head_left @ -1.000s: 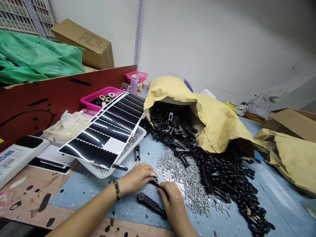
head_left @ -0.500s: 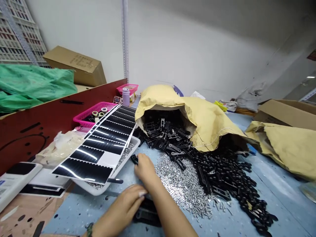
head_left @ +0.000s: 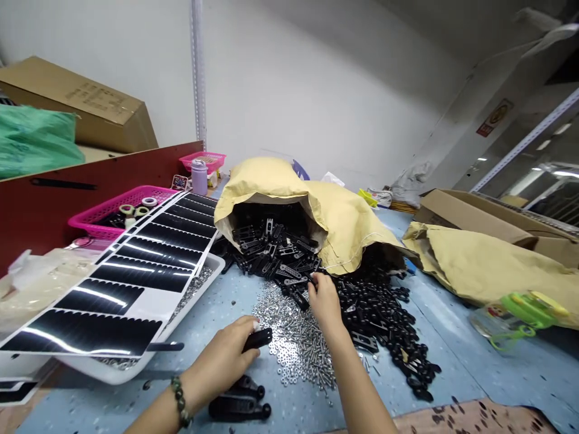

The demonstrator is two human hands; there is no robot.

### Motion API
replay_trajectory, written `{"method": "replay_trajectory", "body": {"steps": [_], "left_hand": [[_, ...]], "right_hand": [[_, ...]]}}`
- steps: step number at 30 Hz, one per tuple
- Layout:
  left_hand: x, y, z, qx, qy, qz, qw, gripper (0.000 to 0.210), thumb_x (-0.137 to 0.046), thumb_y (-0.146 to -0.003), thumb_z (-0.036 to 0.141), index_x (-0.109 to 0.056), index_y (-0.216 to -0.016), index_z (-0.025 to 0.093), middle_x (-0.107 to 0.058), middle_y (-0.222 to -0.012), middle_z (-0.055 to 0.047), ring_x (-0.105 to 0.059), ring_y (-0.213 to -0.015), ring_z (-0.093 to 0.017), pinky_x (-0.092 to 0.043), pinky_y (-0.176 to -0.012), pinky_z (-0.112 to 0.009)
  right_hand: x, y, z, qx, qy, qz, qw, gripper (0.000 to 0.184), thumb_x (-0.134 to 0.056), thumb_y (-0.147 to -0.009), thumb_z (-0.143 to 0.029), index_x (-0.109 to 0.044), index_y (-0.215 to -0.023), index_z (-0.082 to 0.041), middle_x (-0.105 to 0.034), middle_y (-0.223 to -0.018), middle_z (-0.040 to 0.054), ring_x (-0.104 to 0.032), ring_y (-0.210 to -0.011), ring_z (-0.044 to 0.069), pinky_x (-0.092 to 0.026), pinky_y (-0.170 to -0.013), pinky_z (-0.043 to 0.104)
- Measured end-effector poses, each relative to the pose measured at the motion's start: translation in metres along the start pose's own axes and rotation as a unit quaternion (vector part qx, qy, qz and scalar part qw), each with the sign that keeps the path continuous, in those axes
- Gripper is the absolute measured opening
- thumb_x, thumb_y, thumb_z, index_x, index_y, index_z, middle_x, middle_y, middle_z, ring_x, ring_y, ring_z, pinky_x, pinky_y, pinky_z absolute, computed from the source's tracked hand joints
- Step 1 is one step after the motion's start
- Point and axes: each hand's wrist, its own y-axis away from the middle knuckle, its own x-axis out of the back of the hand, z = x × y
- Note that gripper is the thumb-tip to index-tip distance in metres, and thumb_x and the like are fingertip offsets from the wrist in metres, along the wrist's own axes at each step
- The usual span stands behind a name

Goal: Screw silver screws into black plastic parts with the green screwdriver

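My left hand (head_left: 233, 348), with a beaded bracelet at its wrist, is closed round an elongated black plastic part (head_left: 259, 339) above the blue tabletop. Below it lie several longer black plastic arms (head_left: 239, 402) with rounded ends. My right hand (head_left: 324, 298) is at the edge of a heap of black plastic parts (head_left: 292, 265). Its fingers are bent in a pinch on one of them, mostly hidden by the fingers. Between the hands spreads a pile of small silver screws and nuts (head_left: 294, 337). The heap spills from an open yellow paper sack (head_left: 266, 178).
At left, sheets of black stickers (head_left: 149, 259) lie across a white tray (head_left: 217, 265) of metal bits. Behind them are a pink basket (head_left: 108, 205) with tape rolls and a purple bottle (head_left: 199, 178). A green-lidded bottle (head_left: 511, 319) and another paper sack (head_left: 488, 259) stand right.
My right hand has moved from beside the white tray, where it held a black part, rightward to the heap. My left hand has lifted off the lower black arms with a part. The view has turned right.
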Motion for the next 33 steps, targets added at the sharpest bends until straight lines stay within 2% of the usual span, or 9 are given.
{"method": "replay_trajectory", "body": {"steps": [4,9,14,16,19,23,27,30,33], "left_hand": [[0.0,-0.004,0.004,0.068,0.073,-0.005,0.995,0.018,-0.048,-0.084,0.032,-0.052,-0.098,0.021,-0.065,-0.1,-0.008,-0.06,-0.094,-0.027,-0.046,-0.082,-0.039],[0.002,-0.011,0.01,0.069,0.164,-0.018,0.984,0.036,-0.04,-0.09,0.045,-0.044,-0.119,0.024,-0.063,-0.108,-0.007,-0.06,-0.095,-0.025,-0.046,-0.082,-0.037],[0.003,-0.019,0.006,0.02,0.144,0.034,0.989,0.026,-0.047,-0.087,0.043,-0.057,-0.099,0.023,-0.061,-0.108,-0.006,-0.055,-0.102,-0.027,-0.04,-0.091,-0.04],[-0.001,-0.026,0.006,0.035,0.184,0.03,0.982,0.025,-0.047,-0.087,0.041,-0.055,-0.099,0.022,-0.061,-0.101,-0.006,-0.057,-0.095,-0.026,-0.042,-0.087,-0.04],[-0.014,-0.038,0.012,0.065,0.254,0.002,0.965,0.026,-0.042,-0.089,0.041,-0.048,-0.103,0.02,-0.06,-0.083,-0.002,-0.058,-0.07,-0.02,-0.047,-0.067,-0.034],[-0.028,-0.05,0.018,0.057,0.283,0.004,0.957,0.025,-0.041,-0.089,0.044,-0.044,-0.097,0.02,-0.052,-0.07,0.003,-0.054,-0.061,-0.015,-0.044,-0.056,-0.027],[-0.029,-0.043,0.015,0.066,0.28,-0.012,0.958,0.028,-0.037,-0.091,0.047,-0.043,-0.091,0.019,-0.049,-0.059,0.005,-0.052,-0.053,-0.015,-0.042,-0.049,-0.026],[-0.022,-0.032,0.014,0.056,0.261,-0.019,0.964,0.028,-0.042,-0.091,0.046,-0.047,-0.096,0.019,-0.055,-0.068,0.002,-0.054,-0.061,-0.016,-0.043,-0.054,-0.027],[-0.013,-0.027,0.016,-0.01,0.171,0.004,0.985,0.022,-0.05,-0.089,0.04,-0.051,-0.1,0.021,-0.062,-0.089,-0.001,-0.058,-0.081,-0.019,-0.045,-0.069,-0.03]], "right_hand": [[-0.001,-0.037,0.03,-0.078,0.028,0.051,0.995,0.029,-0.058,-0.072,-0.004,-0.062,-0.1,-0.012,-0.058,-0.105,0.0206,-0.049,-0.112,0.036,-0.039,-0.091,0.047],[-0.002,-0.039,0.046,-0.068,-0.043,0.028,0.996,0.02,-0.056,-0.071,0.0,-0.065,-0.081,-0.015,-0.065,-0.093,0.0109,-0.058,-0.1,0.027,-0.042,-0.089,0.041],[0.018,-0.028,0.055,-0.054,-0.166,0.037,0.984,0.013,-0.056,-0.076,-0.016,-0.067,-0.082,-0.017,-0.068,-0.09,0.0086,-0.062,-0.092,0.025,-0.046,-0.088,0.043],[0.024,-0.018,0.044,-0.05,-0.229,0.034,0.972,0.022,-0.052,-0.083,-0.026,-0.066,-0.096,-0.016,-0.069,-0.095,0.0098,-0.063,-0.093,0.024,-0.05,-0.084,0.043],[0.019,0.007,0.006,-0.034,-0.319,-0.004,0.947,0.03,-0.047,-0.089,-0.033,-0.062,-0.11,-0.017,-0.069,-0.103,0.0105,-0.066,-0.094,0.023,-0.054,-0.077,0.038],[0.0,0.041,-0.041,-0.011,-0.377,-0.06,0.924,0.016,-0.06,-0.083,-0.032,-0.07,-0.087,-0.019,-0.07,-0.091,0.0074,-0.065,-0.087,0.022,-0.052,-0.077,0.036],[-0.01,0.054,-0.053,-0.026,-0.393,-0.059,0.917,0.01,-0.065,-0.079,-0.028,-0.066,-0.084,-0.02,-0.066,-0.083,0.0041,-0.062,-0.079,0.018,-0.05,-0.072,0.031],[-0.01,0.055,-0.052,-0.056,-0.424,-0.058,0.902,0.013,-0.065,-0.078,-0.03,-0.058,-0.08,-0.02,-0.059,-0.071,-0.0009,-0.056,-0.065,0.014,-0.048,-0.06,0.025],[-0.009,0.055,-0.056,-0.062,-0.433,-0.061,0.897,0.017,-0.066,-0.077,-0.032,-0.055,-0.073,-0.019,-0.056,-0.067,-0.0024,-0.053,-0.062,0.013,-0.045,-0.058,0.024]]}}
